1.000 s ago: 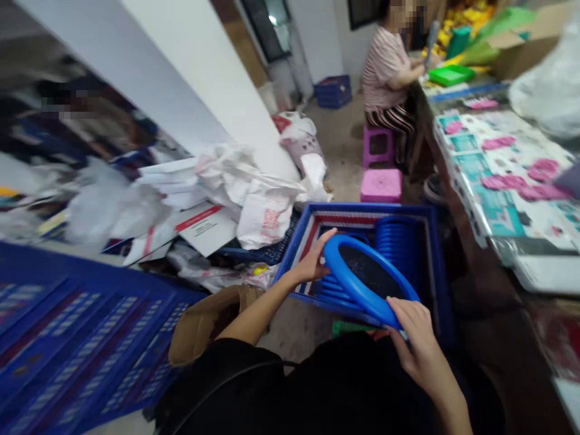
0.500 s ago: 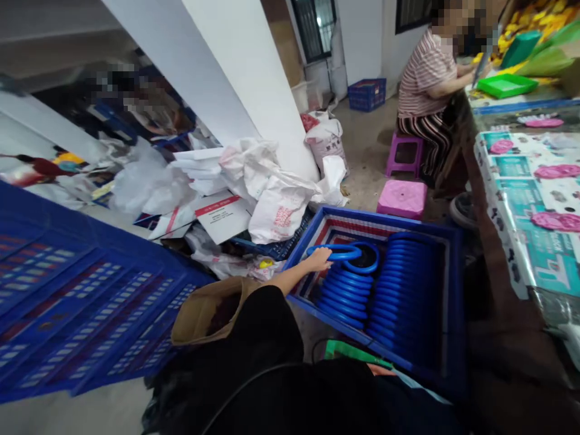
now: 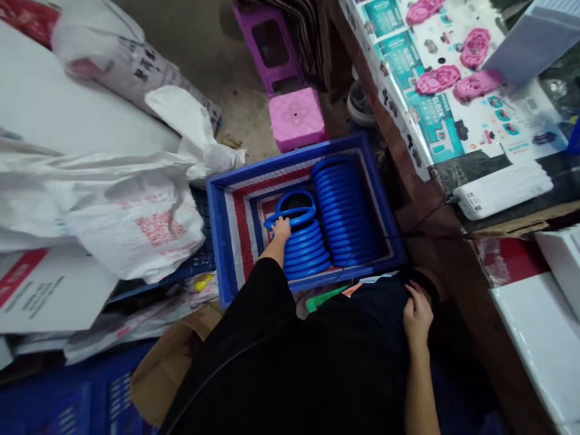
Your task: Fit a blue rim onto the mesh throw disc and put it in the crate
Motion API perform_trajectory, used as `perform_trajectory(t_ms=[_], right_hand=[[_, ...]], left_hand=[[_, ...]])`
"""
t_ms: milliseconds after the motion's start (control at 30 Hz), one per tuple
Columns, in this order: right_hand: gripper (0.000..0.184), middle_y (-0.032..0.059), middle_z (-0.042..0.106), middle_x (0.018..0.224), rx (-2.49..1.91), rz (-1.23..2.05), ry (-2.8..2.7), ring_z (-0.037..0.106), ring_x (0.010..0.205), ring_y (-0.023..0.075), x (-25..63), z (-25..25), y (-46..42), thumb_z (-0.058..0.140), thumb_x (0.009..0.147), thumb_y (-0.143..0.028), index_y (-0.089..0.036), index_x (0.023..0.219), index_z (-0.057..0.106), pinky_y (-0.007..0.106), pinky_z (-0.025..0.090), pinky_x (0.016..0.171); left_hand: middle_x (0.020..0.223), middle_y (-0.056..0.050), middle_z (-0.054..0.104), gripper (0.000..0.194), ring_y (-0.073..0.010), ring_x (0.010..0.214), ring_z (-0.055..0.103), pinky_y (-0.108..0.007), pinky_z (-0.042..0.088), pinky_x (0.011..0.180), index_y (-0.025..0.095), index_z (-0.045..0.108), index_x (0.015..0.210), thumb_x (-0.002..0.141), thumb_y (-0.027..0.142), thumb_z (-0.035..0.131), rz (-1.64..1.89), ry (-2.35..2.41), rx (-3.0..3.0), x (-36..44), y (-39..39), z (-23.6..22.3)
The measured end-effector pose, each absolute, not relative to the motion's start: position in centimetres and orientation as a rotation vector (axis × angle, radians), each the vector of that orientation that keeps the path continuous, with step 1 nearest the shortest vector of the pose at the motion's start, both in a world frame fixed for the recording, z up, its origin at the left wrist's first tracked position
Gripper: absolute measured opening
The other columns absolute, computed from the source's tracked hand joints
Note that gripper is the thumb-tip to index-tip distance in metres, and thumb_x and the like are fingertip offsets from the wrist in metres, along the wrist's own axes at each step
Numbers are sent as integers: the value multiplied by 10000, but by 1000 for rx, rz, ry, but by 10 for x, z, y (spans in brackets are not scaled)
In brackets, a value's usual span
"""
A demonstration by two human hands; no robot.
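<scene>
A blue crate on the floor holds two rows of blue rings stood on edge, a taller row on the right and a shorter row on the left. My left hand reaches into the crate and grips one blue ring lying flat on top of the shorter row. My right hand rests on my black-clothed lap beside the crate, its fingers lying loosely apart and holding nothing.
A pink stool and a purple stool stand beyond the crate. White sacks and cardboard lie at the left. The table at the right carries teal printed cards, pink moulded pieces and a white box.
The ring I held in both hands now lies on the shorter row, with only my left hand on it. My right hand has dropped to my lap. My view tilted downward.
</scene>
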State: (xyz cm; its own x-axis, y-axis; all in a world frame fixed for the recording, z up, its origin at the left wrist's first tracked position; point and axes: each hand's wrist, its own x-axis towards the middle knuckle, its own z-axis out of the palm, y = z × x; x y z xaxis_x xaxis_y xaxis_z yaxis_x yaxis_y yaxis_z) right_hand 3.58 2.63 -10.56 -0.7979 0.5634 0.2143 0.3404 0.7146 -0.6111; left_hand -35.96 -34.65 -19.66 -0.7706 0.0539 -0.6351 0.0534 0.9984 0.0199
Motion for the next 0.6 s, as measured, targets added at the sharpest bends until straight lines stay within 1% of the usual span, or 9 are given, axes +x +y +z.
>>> perform_trajectory(t_ms=[133,233,333,433,500,600], right_hand=[[337,176,878,1167,-792,805,-2535,838,1145,338,21,-105,18,520,1073,-274,-207,1062,851,588,687,1042],[326,179,868,1173,-863,835,-2552,817,1155,340,16,-101,18,523,1068,-298,-210,1054,836,586,665,1055],[336,172,866,1185,-892,832,-2570,813,1167,326,15,-97,18,507,1072,-293,-213,1066,833,565,663,1069],[351,179,866,1204,-893,841,-2599,805,1188,324,13,-96,15,496,1071,-279,-206,1084,839,554,662,1080],[362,193,864,1224,-894,857,-2620,799,1207,333,13,-97,14,493,1071,-266,-194,1105,846,563,657,1095],[383,217,853,1271,-881,904,-2651,782,1254,356,13,-96,14,478,1086,-261,-178,1145,847,595,639,1132]], left_hand=[[1549,-148,703,478,-326,1344,739,-569,669,1127,192,697,1512,1111,430,799,-32,2434,31,-360,-327,-210],[1566,-148,696,480,-332,1368,730,-581,660,1145,192,697,1515,1108,424,803,62,2420,133,-339,-308,-218],[1582,-149,690,467,-336,1390,721,-587,651,1162,194,703,1509,1109,412,803,237,2409,232,-294,-290,-219],[1527,-142,717,432,-317,1336,743,-561,669,1128,190,719,1471,1113,419,798,441,2396,309,-236,-276,-213],[1483,-134,735,412,-295,1275,761,-528,687,1085,196,725,1453,1120,432,788,604,2377,409,-201,-270,-208],[1452,-119,746,352,-267,1230,769,-456,696,1036,237,744,1418,1127,433,780,877,2315,634,-168,-259,-203]])
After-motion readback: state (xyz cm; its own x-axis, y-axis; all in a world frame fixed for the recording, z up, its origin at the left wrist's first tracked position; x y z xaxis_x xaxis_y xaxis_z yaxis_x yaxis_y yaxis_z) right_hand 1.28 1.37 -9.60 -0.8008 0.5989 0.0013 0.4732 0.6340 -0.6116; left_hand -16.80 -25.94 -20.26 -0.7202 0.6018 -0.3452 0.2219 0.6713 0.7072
